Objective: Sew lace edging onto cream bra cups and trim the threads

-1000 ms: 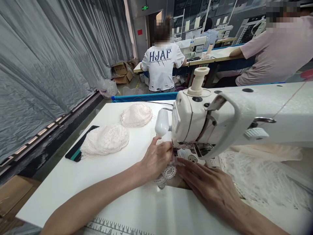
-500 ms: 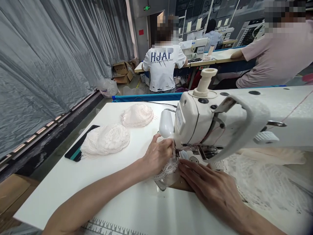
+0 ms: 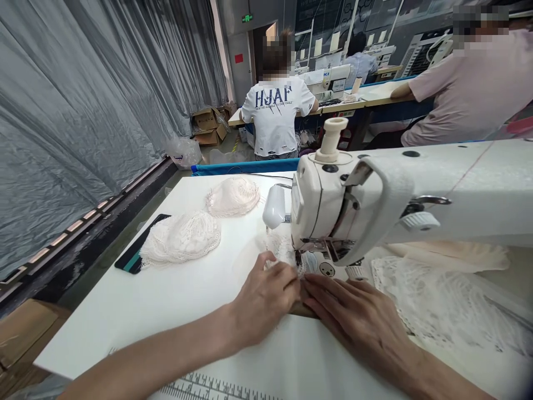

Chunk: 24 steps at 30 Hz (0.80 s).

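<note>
White lace fabric (image 3: 280, 244) lies under the needle area of a white sewing machine (image 3: 358, 200), its near edge running toward my fingers. My left hand (image 3: 266, 297) is closed on the lace just left of and in front of the presser foot; the fingers hide the gripped part. My right hand (image 3: 360, 316) lies with fingers stretched flat on the machine bed, fingertips at the lace edge and close to the left fingertips. A sheer pale layer spreads left of the lace. The needle tip is hard to make out.
Two stacks of lace cups, one white (image 3: 181, 236) and one pinkish (image 3: 233, 196), sit on the left of the white table (image 3: 200, 289). More lace (image 3: 441, 294) lies at right. A printed ruler (image 3: 216, 389) marks the front. Co-workers sit beyond the table.
My left hand has moved back toward me, down from beside the needle. More lace now shows beyond it, behind the presser foot. The right hand stays nearly in place; the view shifted slightly.
</note>
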Motion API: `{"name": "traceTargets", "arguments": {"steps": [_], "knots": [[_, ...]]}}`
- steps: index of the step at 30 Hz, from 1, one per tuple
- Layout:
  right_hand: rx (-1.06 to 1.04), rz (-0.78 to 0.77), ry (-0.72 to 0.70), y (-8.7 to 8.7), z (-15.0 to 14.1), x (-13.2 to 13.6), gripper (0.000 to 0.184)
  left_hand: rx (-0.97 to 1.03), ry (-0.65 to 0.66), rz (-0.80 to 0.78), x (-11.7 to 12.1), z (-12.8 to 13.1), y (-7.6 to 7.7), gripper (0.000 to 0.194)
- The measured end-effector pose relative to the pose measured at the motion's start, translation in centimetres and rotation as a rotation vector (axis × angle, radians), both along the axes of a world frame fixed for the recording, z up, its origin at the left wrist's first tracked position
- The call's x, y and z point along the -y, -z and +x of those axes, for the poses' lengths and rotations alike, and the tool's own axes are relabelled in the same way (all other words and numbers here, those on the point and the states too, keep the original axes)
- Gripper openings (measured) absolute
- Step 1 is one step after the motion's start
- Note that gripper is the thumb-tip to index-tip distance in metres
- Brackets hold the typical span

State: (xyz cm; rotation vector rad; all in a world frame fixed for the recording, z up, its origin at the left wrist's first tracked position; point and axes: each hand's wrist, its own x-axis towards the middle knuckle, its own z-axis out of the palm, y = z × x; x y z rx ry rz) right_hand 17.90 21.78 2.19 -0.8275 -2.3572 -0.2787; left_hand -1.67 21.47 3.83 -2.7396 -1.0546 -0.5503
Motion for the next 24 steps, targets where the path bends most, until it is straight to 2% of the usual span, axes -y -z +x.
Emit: {"name": "traceTargets", "arguments": {"steps": [5, 14, 24], "knots": [[-0.01, -0.017, -0.033, -0.11, -0.05, 0.04, 0.028, -0.02, -0.004, 0.06, 1.45, 0.64, -0.23, 0.016], [-0.017, -0.01, -0.019, -0.15, -0.12, 0.08, 0.028, -0.01, -0.022, 0.129, 1.48, 0.83, 0.01, 0.017], [-0.007, 0.018, 0.023, -0.32, -0.1, -0.19, 0.03, -0.035, -0.093, 0.118, 0.65, 0.52, 0.7, 0.016]]}}
